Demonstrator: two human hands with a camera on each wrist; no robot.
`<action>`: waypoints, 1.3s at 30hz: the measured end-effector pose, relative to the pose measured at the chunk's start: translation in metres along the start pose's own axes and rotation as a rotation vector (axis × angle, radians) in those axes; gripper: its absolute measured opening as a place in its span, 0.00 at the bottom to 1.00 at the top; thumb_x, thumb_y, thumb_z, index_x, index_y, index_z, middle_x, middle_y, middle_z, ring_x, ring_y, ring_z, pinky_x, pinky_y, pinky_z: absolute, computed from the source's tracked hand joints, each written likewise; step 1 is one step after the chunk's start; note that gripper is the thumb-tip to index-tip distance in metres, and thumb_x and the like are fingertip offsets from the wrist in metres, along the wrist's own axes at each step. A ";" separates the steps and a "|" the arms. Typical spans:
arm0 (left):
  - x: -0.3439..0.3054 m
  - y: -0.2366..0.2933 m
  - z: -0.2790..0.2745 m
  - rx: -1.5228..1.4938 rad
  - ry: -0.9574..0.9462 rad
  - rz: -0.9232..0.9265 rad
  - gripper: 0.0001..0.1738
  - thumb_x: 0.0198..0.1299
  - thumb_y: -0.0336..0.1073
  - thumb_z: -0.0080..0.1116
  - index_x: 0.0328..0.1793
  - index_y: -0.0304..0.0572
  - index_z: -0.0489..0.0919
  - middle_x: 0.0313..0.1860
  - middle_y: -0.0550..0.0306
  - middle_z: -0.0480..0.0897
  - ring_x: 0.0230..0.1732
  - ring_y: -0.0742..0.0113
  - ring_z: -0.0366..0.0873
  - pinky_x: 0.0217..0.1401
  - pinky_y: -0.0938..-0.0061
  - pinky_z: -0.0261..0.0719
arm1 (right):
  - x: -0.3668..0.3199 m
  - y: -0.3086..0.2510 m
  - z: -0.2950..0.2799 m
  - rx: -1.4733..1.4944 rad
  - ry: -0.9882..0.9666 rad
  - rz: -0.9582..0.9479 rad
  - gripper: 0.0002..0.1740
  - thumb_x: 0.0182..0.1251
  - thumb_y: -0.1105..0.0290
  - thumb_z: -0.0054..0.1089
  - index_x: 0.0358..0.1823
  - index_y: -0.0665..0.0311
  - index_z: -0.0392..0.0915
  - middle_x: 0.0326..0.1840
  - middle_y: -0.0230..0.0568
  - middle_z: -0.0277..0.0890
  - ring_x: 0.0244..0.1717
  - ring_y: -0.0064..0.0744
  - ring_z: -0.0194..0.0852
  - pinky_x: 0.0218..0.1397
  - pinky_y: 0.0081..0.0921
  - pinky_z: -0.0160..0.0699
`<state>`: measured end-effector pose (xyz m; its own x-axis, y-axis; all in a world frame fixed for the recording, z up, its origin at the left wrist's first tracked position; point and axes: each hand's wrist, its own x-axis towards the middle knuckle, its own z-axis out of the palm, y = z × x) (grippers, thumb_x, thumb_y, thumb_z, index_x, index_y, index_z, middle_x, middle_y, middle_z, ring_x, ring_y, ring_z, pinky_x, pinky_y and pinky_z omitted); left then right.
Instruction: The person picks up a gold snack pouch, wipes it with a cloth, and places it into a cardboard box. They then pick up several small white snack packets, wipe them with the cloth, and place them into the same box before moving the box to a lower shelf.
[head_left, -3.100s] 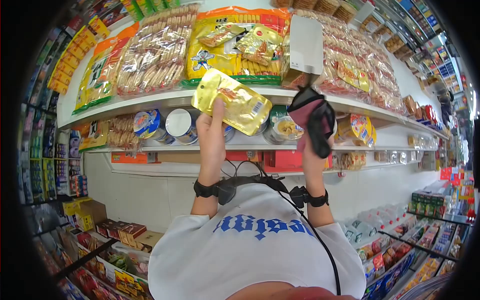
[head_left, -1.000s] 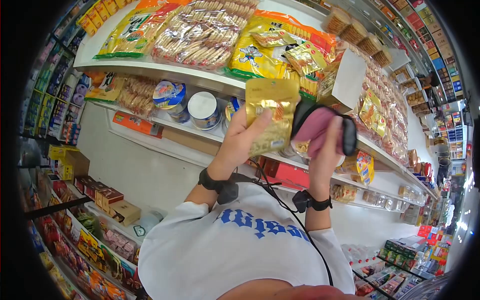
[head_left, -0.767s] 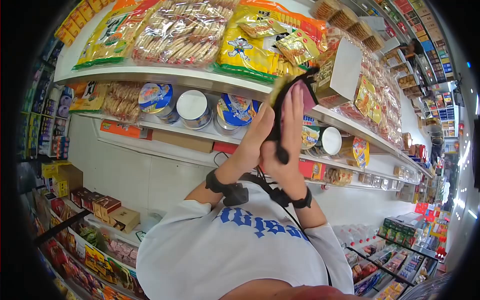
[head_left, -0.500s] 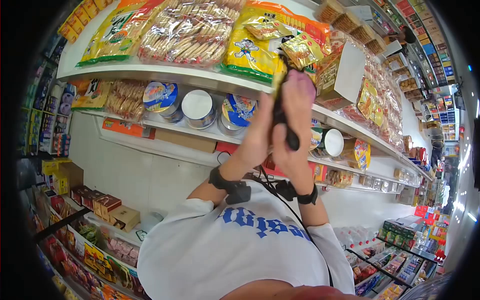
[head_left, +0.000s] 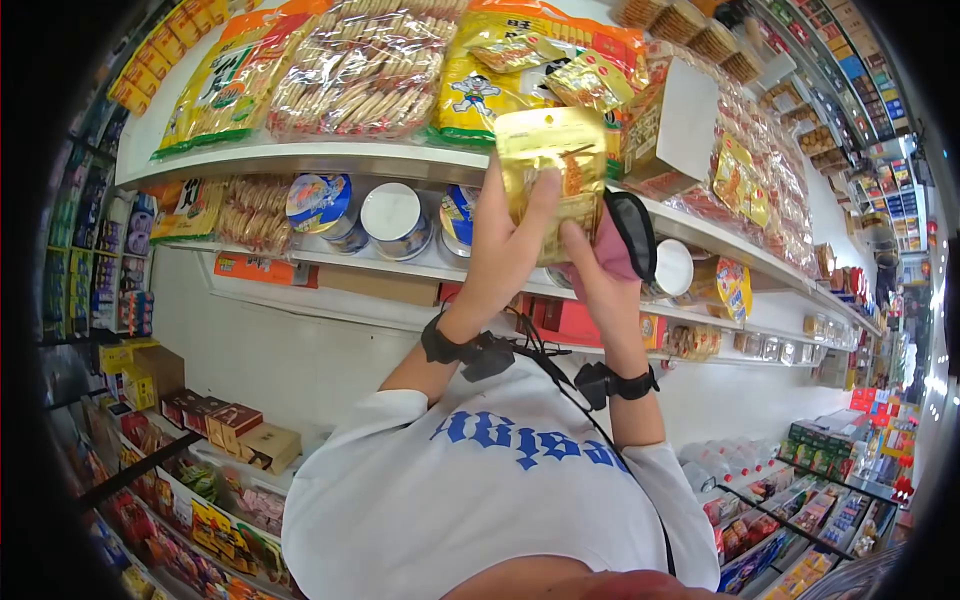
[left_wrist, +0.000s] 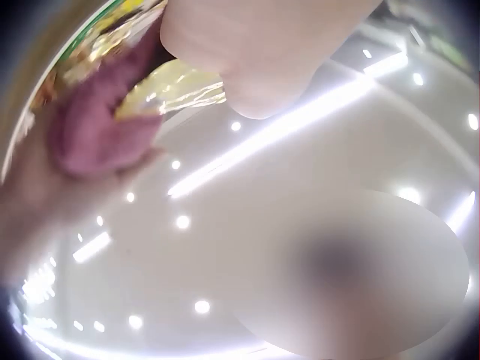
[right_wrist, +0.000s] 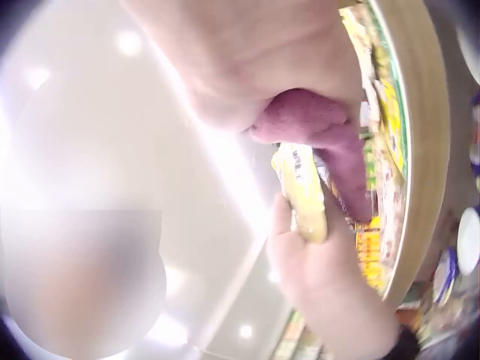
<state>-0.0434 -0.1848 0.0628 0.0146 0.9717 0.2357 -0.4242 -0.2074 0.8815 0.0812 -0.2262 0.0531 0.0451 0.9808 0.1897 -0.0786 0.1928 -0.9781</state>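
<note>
Half a second ago the palms pressed flat together with the shiny gold foil pouch (head_left: pixel 552 135) nearly edge-on; now its face shows in front of the long white shelf (head_left: pixel 300 165), pinched under the thumb of the left hand (head_left: pixel 507 250). The right hand (head_left: pixel 608 303) grips the soft pink item with black trim (head_left: pixel 618 250), its thumb at the pouch's lower edge, most fingers hidden, and both wrist views are blurred.

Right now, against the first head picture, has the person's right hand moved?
Yes, leftward: the right hand was roughly below the white-faced box; now it is lower left of it.
</note>
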 end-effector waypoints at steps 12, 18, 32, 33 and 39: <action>0.004 -0.004 0.012 -0.761 -0.249 -0.402 0.36 0.78 0.59 0.35 0.80 0.41 0.60 0.74 0.50 0.71 0.73 0.59 0.70 0.75 0.59 0.66 | -0.003 -0.023 0.006 -0.911 -0.214 -0.501 0.41 0.61 0.68 0.63 0.77 0.64 0.61 0.83 0.58 0.48 0.83 0.60 0.43 0.81 0.52 0.43; -0.015 -0.008 0.023 -0.564 -0.126 -0.488 0.33 0.80 0.57 0.34 0.80 0.42 0.60 0.75 0.53 0.68 0.74 0.62 0.67 0.77 0.62 0.63 | 0.015 -0.002 -0.006 -0.494 0.146 -0.346 0.35 0.71 0.74 0.57 0.77 0.69 0.58 0.80 0.54 0.57 0.76 0.43 0.60 0.75 0.32 0.59; -0.009 -0.026 -0.008 -0.095 -0.026 -0.211 0.22 0.78 0.47 0.49 0.60 0.35 0.78 0.46 0.64 0.83 0.44 0.83 0.78 0.47 0.82 0.76 | -0.008 0.014 -0.020 -0.123 0.312 0.045 0.09 0.74 0.65 0.63 0.44 0.64 0.82 0.31 0.26 0.75 0.34 0.11 0.71 0.36 0.13 0.70; -0.009 -0.026 -0.011 -0.103 0.003 -0.197 0.22 0.78 0.47 0.48 0.61 0.35 0.77 0.47 0.64 0.83 0.45 0.83 0.77 0.47 0.82 0.76 | -0.007 0.010 -0.020 -0.122 0.422 0.211 0.14 0.77 0.59 0.58 0.43 0.62 0.83 0.29 0.25 0.75 0.32 0.10 0.71 0.34 0.11 0.69; -0.024 -0.007 0.026 0.513 -0.205 0.362 0.25 0.77 0.36 0.41 0.75 0.29 0.66 0.73 0.39 0.68 0.75 0.47 0.64 0.78 0.63 0.56 | -0.022 -0.003 -0.010 -0.083 0.257 0.013 0.29 0.83 0.53 0.41 0.71 0.71 0.66 0.69 0.44 0.69 0.68 0.29 0.66 0.69 0.28 0.65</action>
<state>-0.0172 -0.2093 0.0616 0.1460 0.7997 0.5823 0.0499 -0.5938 0.8030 0.0909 -0.2491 0.0514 0.2971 0.9414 0.1594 0.0006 0.1668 -0.9860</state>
